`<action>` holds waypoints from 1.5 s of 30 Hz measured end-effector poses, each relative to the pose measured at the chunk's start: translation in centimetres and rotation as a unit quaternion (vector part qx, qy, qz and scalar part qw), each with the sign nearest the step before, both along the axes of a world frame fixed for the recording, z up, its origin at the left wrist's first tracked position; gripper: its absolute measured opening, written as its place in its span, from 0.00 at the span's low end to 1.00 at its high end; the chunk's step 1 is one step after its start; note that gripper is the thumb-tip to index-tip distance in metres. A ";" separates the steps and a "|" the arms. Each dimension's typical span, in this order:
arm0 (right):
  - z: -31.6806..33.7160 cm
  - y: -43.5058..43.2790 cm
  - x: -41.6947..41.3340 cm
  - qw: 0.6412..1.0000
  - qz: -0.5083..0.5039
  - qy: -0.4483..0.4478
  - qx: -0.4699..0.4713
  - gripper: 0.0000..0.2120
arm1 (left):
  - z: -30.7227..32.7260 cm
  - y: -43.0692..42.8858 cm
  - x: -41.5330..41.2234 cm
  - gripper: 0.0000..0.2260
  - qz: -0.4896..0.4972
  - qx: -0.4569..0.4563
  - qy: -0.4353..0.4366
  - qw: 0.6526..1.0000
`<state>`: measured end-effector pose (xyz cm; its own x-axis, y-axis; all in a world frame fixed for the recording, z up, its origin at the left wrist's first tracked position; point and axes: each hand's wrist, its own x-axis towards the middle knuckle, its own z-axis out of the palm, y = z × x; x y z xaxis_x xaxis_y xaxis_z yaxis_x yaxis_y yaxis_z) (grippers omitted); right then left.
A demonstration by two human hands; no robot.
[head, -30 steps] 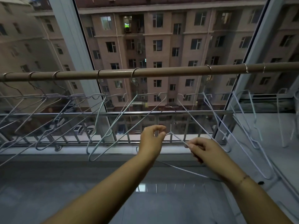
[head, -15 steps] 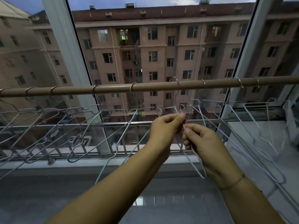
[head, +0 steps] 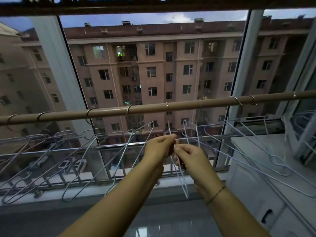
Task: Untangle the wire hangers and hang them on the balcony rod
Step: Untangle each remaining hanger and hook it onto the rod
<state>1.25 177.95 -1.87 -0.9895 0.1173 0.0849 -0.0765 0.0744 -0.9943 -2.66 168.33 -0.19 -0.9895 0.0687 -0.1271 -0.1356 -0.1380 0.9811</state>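
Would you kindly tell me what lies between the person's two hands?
In the head view, only the wire hanger lies there, pinched by both the left hand and the right hand.

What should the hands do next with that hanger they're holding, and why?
Probably settle it on the rod just above, then let go. The left hand and right hand both pinch the hanger by its neck below the rod, its body dangling. A hook shows on the rod right above them, but whether it belongs to this hanger is unclear.
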 end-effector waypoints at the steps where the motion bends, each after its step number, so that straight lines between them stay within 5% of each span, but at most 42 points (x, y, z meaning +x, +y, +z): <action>1: -0.1 0.0 0.1 1.000 0.003 0.000 0.004 0.10 | -0.2 -0.1 -0.1 0.13 0.005 0.000 0.006 1.000; 9: 0.1 2.2 1.5 0.997 -0.043 0.048 0.052 0.08 | 1.4 0.4 1.3 0.11 0.131 -0.009 0.159 0.979; 13: 1.0 5.8 2.8 0.980 -0.135 0.111 0.100 0.10 | 2.7 2.8 2.9 0.07 0.067 -0.005 0.216 0.974; 18: 1.3 12.1 3.4 0.940 -0.230 0.141 0.207 0.10 | 3.2 7.6 3.8 0.08 -0.019 0.002 0.151 0.988; 23: 0.8 16.9 3.0 0.918 -0.211 0.101 0.319 0.13 | 2.6 13.2 3.5 0.10 -0.075 -0.001 0.064 0.995; 32: 0.4 21.3 2.5 0.893 -0.106 0.077 0.430 0.14 | 0.4 20.2 1.0 0.10 0.054 -0.008 -0.025 0.998; 35: 0.2 22.1 2.1 0.900 -0.051 0.052 0.430 0.12 | 0.0 21.0 0.8 0.04 0.093 0.010 -0.039 0.995; 45: 0.7 21.6 0.3 0.957 0.001 0.074 0.280 0.07 | 0.8 21.1 -1.3 0.09 0.153 0.025 -0.034 0.987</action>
